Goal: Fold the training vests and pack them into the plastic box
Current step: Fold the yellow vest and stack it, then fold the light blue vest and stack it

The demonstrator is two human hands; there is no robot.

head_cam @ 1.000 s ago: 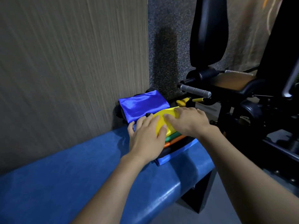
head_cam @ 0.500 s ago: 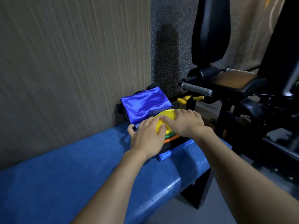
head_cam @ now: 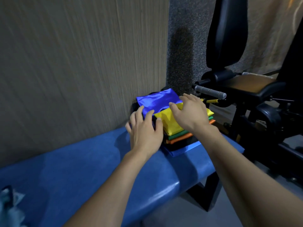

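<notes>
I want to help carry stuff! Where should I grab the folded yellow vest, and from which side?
Take the yellow vest by its near corner, coming from the bench's front side, probably. That edge sticks out bare above the green vest; the right hand rests on its far part, and the blue vest crowds the back.

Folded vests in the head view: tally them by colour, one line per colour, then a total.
Blue vest: 1
Yellow vest: 1
Green vest: 1
Orange vest: 1
Total: 4 clearly visible; dark layers beneath cannot be identified.
</notes>
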